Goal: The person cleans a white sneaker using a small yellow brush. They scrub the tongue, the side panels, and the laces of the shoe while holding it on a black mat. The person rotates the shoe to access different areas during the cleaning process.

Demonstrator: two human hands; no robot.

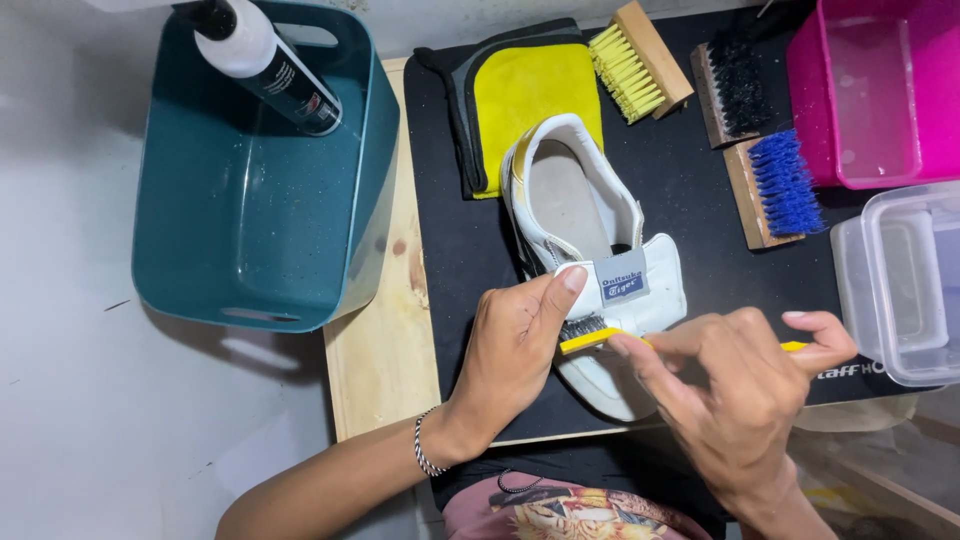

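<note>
Scrubbing is under way: on the black mat on the desk (380, 350), the left hand (515, 350) grips the white leather sneaker (590, 230) by its tongue while the right hand (740, 385), closed around a yellow-handled small brush (590, 335), works the toe area, which seems to call for short, controlled strokes

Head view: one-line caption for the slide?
Left hand steadies a white sneaker on a black mat while right hand works a yellow-handled brush at its tongue.
</note>
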